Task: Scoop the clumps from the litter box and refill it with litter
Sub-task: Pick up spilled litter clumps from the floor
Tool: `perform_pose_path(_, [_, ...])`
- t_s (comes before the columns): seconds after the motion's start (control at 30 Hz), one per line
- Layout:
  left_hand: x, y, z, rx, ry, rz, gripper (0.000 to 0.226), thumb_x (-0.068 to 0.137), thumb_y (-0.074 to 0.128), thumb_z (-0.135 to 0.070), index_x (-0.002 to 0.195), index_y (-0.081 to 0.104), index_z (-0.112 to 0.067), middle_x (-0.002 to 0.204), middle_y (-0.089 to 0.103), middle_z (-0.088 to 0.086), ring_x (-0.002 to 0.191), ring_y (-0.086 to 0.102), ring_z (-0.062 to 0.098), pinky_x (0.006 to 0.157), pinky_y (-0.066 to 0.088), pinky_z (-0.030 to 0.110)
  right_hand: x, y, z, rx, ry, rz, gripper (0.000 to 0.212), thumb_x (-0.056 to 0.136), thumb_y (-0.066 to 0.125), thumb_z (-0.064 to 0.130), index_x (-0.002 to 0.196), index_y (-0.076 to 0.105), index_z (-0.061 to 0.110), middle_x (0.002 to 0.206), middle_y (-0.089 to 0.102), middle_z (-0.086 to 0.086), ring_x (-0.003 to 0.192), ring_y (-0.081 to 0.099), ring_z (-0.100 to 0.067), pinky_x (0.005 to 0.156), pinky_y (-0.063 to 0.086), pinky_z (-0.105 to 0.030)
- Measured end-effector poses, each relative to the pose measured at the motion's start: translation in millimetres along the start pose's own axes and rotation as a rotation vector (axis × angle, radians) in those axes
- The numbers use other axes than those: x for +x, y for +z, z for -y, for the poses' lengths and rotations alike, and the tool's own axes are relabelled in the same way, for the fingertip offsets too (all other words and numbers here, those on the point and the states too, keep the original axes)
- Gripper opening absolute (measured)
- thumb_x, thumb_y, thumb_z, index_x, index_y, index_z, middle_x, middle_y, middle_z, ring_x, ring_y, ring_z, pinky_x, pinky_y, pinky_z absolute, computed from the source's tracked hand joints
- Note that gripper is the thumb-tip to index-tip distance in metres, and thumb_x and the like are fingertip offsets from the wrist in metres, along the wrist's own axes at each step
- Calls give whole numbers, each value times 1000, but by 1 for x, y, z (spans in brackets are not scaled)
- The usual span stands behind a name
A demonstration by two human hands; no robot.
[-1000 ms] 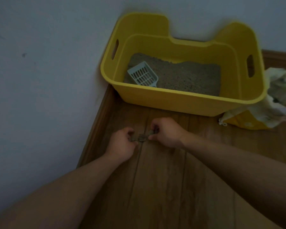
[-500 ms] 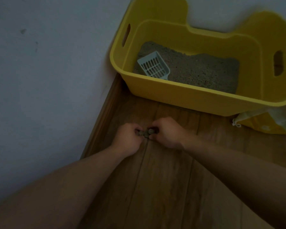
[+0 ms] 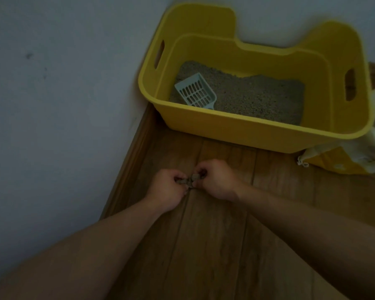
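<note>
Both hands, the left hand (image 3: pixel 168 188) and the right hand (image 3: pixel 214 180), pinch together small grey lumpy clumps (image 3: pixel 191 180) low over the wooden plank floor (image 3: pixel 214 245). Behind stands the smooth yellow plastic litter box (image 3: pixel 247 128) with grainy grey litter (image 3: pixel 258 96) and a pale slotted scoop (image 3: pixel 195 93) lying inside

No text, label or number can be read anywhere.

One yellow box (image 3: pixel 247 128) and one scoop (image 3: pixel 195 92) are seen, with one bag (image 3: pixel 342 161) beside the box. Two hands are counted, a left hand (image 3: pixel 165 189) and a right hand (image 3: pixel 217 180). The clumps (image 3: pixel 189 181) pinched between them cannot be counted.
</note>
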State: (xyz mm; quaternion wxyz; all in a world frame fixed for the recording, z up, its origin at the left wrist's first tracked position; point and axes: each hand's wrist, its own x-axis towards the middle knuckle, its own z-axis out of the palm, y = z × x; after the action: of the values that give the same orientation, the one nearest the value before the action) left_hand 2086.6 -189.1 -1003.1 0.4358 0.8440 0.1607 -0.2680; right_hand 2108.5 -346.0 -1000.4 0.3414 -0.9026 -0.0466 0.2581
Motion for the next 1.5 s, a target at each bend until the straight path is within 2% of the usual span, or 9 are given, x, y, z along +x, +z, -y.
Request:
perform_pose_path(0.07, [-4, 1, -4, -103, -54, 32, 18, 86, 66, 2, 99, 68, -10, 81, 70, 9, 71, 66, 18, 78, 58, 38, -3, -3, -3, 42, 11, 20, 14, 79, 80, 20, 90, 71, 18, 86, 66, 2, 80, 58, -12, 61, 41, -24])
perform_pose_path(0.17, [-9, 2, -12, -224, -107, 93, 19, 89, 64, 2, 104, 67, -9, 93, 70, 11, 78, 68, 18, 79, 59, 35, -9, -12, -8, 105, 18, 70, 17, 82, 79, 17, 98, 74, 14, 88, 69, 2, 75, 60, -11, 68, 52, -29])
perform_pose_path(0.37, [-12, 19, -32, -278, -102, 182, 20, 89, 63, 6, 105, 65, -5, 91, 67, 14, 68, 64, 14, 61, 56, 17, -25, -30, -30, 197, 84, 78, 6, 84, 76, 12, 88, 74, 16, 69, 66, 6, 58, 58, -7, 62, 51, -29])
perform_pose_path(0.5, [-14, 33, -49, -301, -68, 171, 18, 88, 63, 6, 98, 66, -9, 87, 67, 11, 68, 67, 14, 67, 58, 23, -39, -40, -45, 272, 155, -8, 22, 85, 75, 12, 72, 67, 27, 67, 66, 7, 57, 58, -5, 61, 51, -28])
perform_pose_path(0.77, [-68, 31, -82, -277, 8, 49, 13, 90, 62, 2, 99, 67, -6, 88, 69, 9, 73, 68, 16, 66, 58, 24, -105, -62, -19, 500, 183, -169, 20, 84, 76, 6, 78, 72, 25, 66, 69, 8, 58, 63, -4, 61, 57, -30])
perform_pose_path(0.87, [-106, 11, -107, -196, 41, 48, 12, 89, 67, -8, 95, 71, -17, 91, 73, 2, 78, 73, 14, 71, 61, 27, -143, -90, 9, 588, 180, -228, 19, 84, 75, 4, 82, 72, 22, 65, 68, 9, 55, 60, -1, 56, 50, -20])
perform_pose_path(1.17, [-263, -49, -260, -273, 126, 117, 20, 86, 70, -4, 104, 70, -14, 89, 74, 3, 80, 74, 13, 71, 59, 22, -298, -217, 102, 746, 293, -334, 18, 83, 76, 6, 85, 73, 24, 77, 71, 4, 62, 65, -2, 59, 53, -19])
perform_pose_path(1.3, [-328, -66, -340, -207, 209, 132, 17, 80, 76, -4, 92, 73, -15, 81, 75, 3, 77, 75, 19, 75, 62, 35, -370, -291, 140, 825, 329, -412, 17, 83, 76, 1, 89, 75, 17, 73, 69, 2, 60, 64, -8, 61, 58, -28])
perform_pose_path(1.5, [-413, -87, -478, -94, 424, 152, 18, 79, 80, -12, 94, 74, -21, 86, 74, -8, 82, 71, 7, 76, 60, 28, -457, -418, 185, 841, 328, -551, 19, 83, 77, 5, 88, 75, 23, 73, 72, 5, 61, 66, -6, 63, 55, -24])
